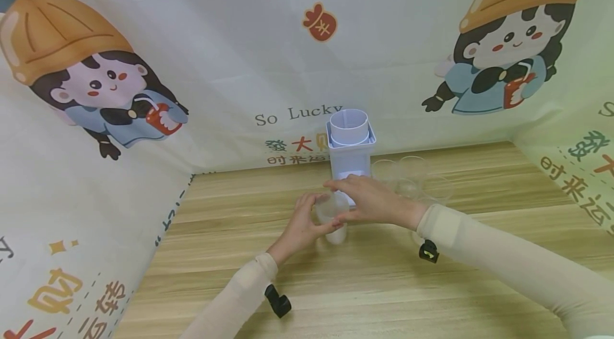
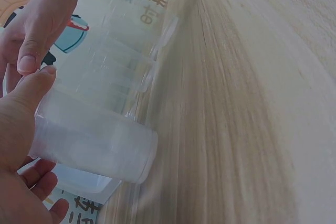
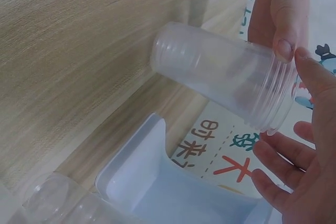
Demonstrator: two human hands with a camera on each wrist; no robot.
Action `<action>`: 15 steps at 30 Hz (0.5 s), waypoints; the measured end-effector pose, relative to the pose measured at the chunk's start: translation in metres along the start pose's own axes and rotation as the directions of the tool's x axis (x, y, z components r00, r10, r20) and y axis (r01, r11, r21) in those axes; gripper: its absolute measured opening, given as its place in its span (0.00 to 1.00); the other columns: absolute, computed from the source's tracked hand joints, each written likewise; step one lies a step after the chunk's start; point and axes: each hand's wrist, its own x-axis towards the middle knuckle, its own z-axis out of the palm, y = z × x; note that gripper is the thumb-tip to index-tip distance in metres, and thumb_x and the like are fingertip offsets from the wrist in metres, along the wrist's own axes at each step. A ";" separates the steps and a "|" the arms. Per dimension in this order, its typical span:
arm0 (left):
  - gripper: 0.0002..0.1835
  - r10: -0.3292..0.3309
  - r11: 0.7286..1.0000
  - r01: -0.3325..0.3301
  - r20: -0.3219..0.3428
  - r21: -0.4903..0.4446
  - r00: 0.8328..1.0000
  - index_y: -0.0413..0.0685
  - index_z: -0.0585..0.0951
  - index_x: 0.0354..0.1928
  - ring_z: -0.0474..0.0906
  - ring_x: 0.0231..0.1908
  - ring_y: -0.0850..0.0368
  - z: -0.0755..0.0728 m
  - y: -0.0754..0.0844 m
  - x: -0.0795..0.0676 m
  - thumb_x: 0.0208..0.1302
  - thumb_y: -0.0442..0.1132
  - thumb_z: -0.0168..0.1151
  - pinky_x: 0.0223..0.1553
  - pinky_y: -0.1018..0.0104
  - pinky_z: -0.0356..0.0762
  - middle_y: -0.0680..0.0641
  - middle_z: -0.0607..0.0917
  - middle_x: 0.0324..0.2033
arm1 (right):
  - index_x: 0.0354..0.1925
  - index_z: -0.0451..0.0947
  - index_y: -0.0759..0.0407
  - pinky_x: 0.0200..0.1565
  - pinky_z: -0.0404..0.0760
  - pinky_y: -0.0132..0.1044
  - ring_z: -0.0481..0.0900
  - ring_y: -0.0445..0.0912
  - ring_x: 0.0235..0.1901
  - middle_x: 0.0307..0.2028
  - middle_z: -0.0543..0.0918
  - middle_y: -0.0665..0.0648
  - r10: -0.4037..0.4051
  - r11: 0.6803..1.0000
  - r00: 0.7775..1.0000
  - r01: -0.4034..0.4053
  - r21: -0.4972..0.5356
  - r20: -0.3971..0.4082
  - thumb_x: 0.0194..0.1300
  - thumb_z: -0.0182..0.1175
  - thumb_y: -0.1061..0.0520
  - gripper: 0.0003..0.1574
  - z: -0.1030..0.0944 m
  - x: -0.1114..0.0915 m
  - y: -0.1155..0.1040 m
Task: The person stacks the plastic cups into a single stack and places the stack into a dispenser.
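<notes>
- Gripping cup stack point(image 3: 223, 72) by the rim: left hand point(image 1: 303, 228), right hand point(image 1: 371, 200), fingers half-curled.
- Stack is being held upright before pale holder point(image 1: 351, 160).
- Light, even pressure should be sparing thin plastic.

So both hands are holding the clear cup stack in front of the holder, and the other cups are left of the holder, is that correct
Not quite: the head view shows the other cups right of the holder, not left. The left hand and right hand do hold the cup stack in front.
</notes>
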 end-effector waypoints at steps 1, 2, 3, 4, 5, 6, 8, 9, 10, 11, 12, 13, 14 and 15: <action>0.38 0.000 1.000 0.000 0.000 -0.001 1.000 0.41 0.71 0.64 0.63 0.67 0.41 0.000 0.000 0.000 0.53 0.47 0.76 0.69 0.41 0.64 0.40 0.74 0.62 | 0.67 0.70 0.55 0.50 0.82 0.46 0.82 0.50 0.51 0.58 0.83 0.56 0.003 1.000 1.000 -0.003 0.003 0.004 0.54 0.70 0.35 0.48 0.000 0.000 0.000; 0.38 0.000 1.000 0.000 0.001 0.000 1.000 0.41 0.71 0.64 0.63 0.67 0.41 0.000 0.000 0.000 0.54 0.47 0.76 0.69 0.41 0.64 0.40 0.74 0.62 | 0.67 0.70 0.55 0.51 0.82 0.46 0.82 0.51 0.51 0.58 0.82 0.56 0.006 1.000 1.000 -0.006 0.007 0.006 0.54 0.70 0.35 0.49 -0.001 0.000 0.000; 0.39 -0.003 1.000 0.003 0.003 0.001 1.000 0.42 0.71 0.65 0.63 0.67 0.41 0.000 0.000 0.000 0.54 0.47 0.76 0.69 0.42 0.64 0.41 0.74 0.63 | 0.67 0.70 0.55 0.51 0.82 0.46 0.82 0.51 0.51 0.57 0.83 0.56 0.010 1.000 1.000 -0.010 0.012 0.008 0.54 0.70 0.35 0.49 -0.001 -0.001 0.000; 0.38 -0.002 1.000 0.002 0.004 0.000 1.000 0.42 0.71 0.65 0.63 0.67 0.41 0.000 0.000 0.000 0.54 0.48 0.76 0.68 0.41 0.64 0.41 0.74 0.63 | 0.67 0.70 0.55 0.52 0.81 0.47 0.82 0.51 0.51 0.57 0.83 0.57 0.014 1.000 1.000 -0.014 0.019 0.009 0.54 0.70 0.35 0.49 -0.002 -0.001 0.001; 0.38 -0.003 1.000 0.003 0.006 -0.004 1.000 0.42 0.71 0.65 0.63 0.67 0.42 0.000 0.000 0.000 0.54 0.48 0.76 0.68 0.41 0.64 0.41 0.74 0.63 | 0.67 0.69 0.55 0.52 0.81 0.47 0.81 0.51 0.52 0.57 0.83 0.56 0.020 0.999 1.000 -0.020 0.024 0.011 0.54 0.70 0.35 0.49 -0.002 -0.001 0.001; 0.38 -0.004 1.000 0.004 0.008 -0.005 1.000 0.43 0.71 0.65 0.63 0.67 0.42 -0.001 0.000 -0.001 0.54 0.49 0.76 0.68 0.41 0.64 0.41 0.74 0.63 | 0.67 0.69 0.55 0.53 0.81 0.47 0.81 0.51 0.52 0.57 0.83 0.56 0.025 0.999 1.000 -0.026 0.030 0.012 0.54 0.70 0.35 0.49 -0.003 -0.001 0.002; 0.39 -0.007 1.000 0.008 0.012 -0.010 1.000 0.44 0.71 0.65 0.63 0.67 0.43 -0.001 -0.001 -0.001 0.54 0.50 0.75 0.68 0.41 0.65 0.41 0.74 0.63 | 0.67 0.69 0.55 0.53 0.81 0.48 0.81 0.52 0.53 0.56 0.83 0.57 0.027 0.999 1.000 -0.027 0.043 0.001 0.54 0.71 0.36 0.49 -0.006 -0.003 0.003; 0.39 -0.009 1.000 0.009 0.013 -0.012 1.000 0.44 0.71 0.65 0.63 0.67 0.43 -0.001 0.000 -0.001 0.54 0.50 0.75 0.68 0.41 0.65 0.42 0.74 0.63 | 0.67 0.69 0.56 0.53 0.81 0.48 0.81 0.52 0.52 0.56 0.83 0.57 0.025 0.999 1.000 -0.025 0.048 -0.005 0.54 0.71 0.36 0.49 -0.007 -0.004 0.004; 0.39 -0.006 1.000 0.006 0.013 -0.015 1.000 0.44 0.71 0.65 0.63 0.67 0.43 -0.001 0.000 -0.001 0.54 0.50 0.75 0.68 0.41 0.64 0.41 0.74 0.63 | 0.67 0.69 0.56 0.53 0.81 0.49 0.81 0.52 0.52 0.55 0.83 0.57 0.022 0.998 1.000 -0.021 0.051 -0.014 0.53 0.72 0.37 0.49 -0.008 -0.005 0.005; 0.39 -0.008 1.000 0.008 0.012 -0.018 1.000 0.44 0.71 0.65 0.63 0.67 0.43 0.000 0.000 0.000 0.54 0.49 0.76 0.68 0.41 0.64 0.41 0.74 0.63 | 0.67 0.70 0.57 0.53 0.81 0.49 0.82 0.52 0.52 0.55 0.84 0.57 0.016 0.999 1.000 -0.015 0.049 -0.027 0.53 0.72 0.38 0.49 -0.010 -0.006 0.006; 0.39 -0.007 1.000 0.008 0.012 -0.018 1.000 0.44 0.71 0.65 0.63 0.67 0.43 0.000 0.000 0.000 0.54 0.49 0.76 0.68 0.41 0.64 0.41 0.74 0.63 | 0.66 0.70 0.57 0.53 0.81 0.49 0.82 0.52 0.52 0.54 0.84 0.58 0.009 0.999 0.999 -0.007 0.048 -0.040 0.53 0.72 0.38 0.48 -0.011 -0.008 0.007; 0.39 -0.008 1.000 0.008 0.010 -0.020 1.000 0.44 0.71 0.65 0.63 0.67 0.43 0.000 0.000 0.000 0.53 0.49 0.76 0.68 0.42 0.64 0.41 0.74 0.63 | 0.65 0.70 0.58 0.53 0.81 0.50 0.82 0.53 0.51 0.53 0.85 0.58 0.004 0.999 0.999 -0.001 0.048 -0.053 0.53 0.73 0.39 0.48 -0.013 -0.009 0.009; 0.39 -0.005 1.000 0.006 0.007 -0.016 1.000 0.43 0.71 0.65 0.63 0.67 0.43 0.000 0.001 0.000 0.54 0.49 0.76 0.68 0.41 0.64 0.41 0.74 0.62 | 0.65 0.70 0.59 0.53 0.81 0.50 0.83 0.53 0.51 0.52 0.85 0.59 0.003 0.999 0.998 0.000 0.048 -0.061 0.53 0.73 0.39 0.48 -0.015 -0.011 0.010; 0.39 -0.006 1.000 0.007 0.005 -0.016 1.000 0.43 0.71 0.65 0.63 0.67 0.43 0.000 0.001 0.000 0.53 0.48 0.76 0.68 0.41 0.64 0.41 0.74 0.62 | 0.65 0.70 0.59 0.53 0.81 0.50 0.83 0.53 0.51 0.51 0.85 0.59 0.007 0.999 0.998 -0.004 0.040 -0.068 0.53 0.73 0.40 0.47 -0.017 -0.013 0.012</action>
